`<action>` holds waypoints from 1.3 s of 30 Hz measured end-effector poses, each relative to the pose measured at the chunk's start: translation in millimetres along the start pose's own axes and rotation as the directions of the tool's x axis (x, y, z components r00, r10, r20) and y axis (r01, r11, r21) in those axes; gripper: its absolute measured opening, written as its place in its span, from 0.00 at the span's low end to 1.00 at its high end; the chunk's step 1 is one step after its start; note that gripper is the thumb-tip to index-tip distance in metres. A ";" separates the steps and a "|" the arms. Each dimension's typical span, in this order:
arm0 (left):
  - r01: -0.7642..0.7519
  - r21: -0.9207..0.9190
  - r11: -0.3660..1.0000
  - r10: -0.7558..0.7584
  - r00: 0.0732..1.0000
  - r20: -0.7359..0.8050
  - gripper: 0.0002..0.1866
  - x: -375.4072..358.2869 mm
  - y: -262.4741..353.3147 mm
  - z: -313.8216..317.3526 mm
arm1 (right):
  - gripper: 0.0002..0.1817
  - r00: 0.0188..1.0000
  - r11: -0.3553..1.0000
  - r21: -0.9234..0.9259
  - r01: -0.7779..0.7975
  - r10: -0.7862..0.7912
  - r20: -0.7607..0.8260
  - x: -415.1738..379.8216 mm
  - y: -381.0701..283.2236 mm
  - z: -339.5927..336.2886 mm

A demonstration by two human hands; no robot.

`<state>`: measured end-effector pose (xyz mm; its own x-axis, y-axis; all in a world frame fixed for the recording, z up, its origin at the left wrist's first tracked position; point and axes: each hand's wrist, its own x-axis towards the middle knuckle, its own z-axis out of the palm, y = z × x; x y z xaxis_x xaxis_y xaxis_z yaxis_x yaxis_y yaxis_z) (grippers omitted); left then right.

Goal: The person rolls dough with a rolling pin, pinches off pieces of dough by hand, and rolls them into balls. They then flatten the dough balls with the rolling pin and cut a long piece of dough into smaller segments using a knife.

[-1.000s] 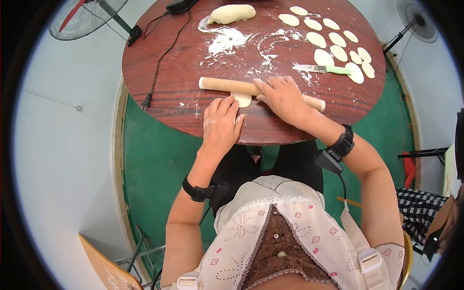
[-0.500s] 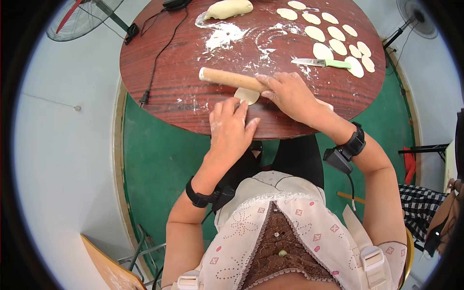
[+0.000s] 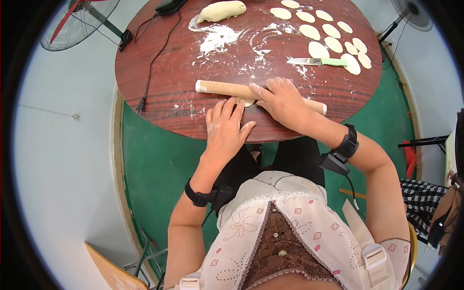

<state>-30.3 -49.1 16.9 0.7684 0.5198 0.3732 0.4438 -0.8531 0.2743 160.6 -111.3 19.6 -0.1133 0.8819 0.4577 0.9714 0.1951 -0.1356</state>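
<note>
A wooden rolling pin (image 3: 222,88) lies across a small dough piece (image 3: 248,102) near the table's front edge. My right hand (image 3: 284,104) is on the pin's right part, its thumb and fingers bent around it. At the dough's left edge rest the fingertips of my left hand (image 3: 225,126), just below the pin; the thumb stands apart, and the fingertips' hold on the dough is partly hidden. Most of the dough is covered by the pin and fingers.
Several flat dough rounds (image 3: 309,32) lie at the table's back right. A green-handled knife (image 3: 333,62) touches one round. A dough roll (image 3: 222,10), scattered flour (image 3: 220,39) and a black cable (image 3: 151,72) are on the red-brown table (image 3: 137,63). A person (image 3: 442,217) is at the far right.
The rolling pin has come down toward me and now covers more of the dough. My right hand has moved slightly down with it. My left hand stays beside the dough.
</note>
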 end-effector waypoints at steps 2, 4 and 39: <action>-0.002 -0.008 1.000 0.002 1.000 -0.010 0.28 0.6 2.9 1.0 | 0.23 1.000 0.999 -0.044 -0.010 0.010 0.000 -1.0 -1.6 -0.5; 0.009 0.010 1.000 -0.008 1.000 -0.017 0.27 2.8 5.0 2.5 | 0.23 0.999 0.995 -0.093 -0.029 0.027 -0.025 5.2 7.2 3.5; 0.139 -0.110 0.984 -0.136 0.990 0.041 0.27 3.9 39.3 3.4 | 0.24 0.999 0.987 -0.152 -0.050 0.047 -0.022 11.9 29.1 3.1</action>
<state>-8.3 -80.7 26.1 0.7193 0.6285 0.2959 0.4931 -0.7620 0.4197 186.8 -93.8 18.4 -0.0625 0.8807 0.4696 0.9962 0.0834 -0.0237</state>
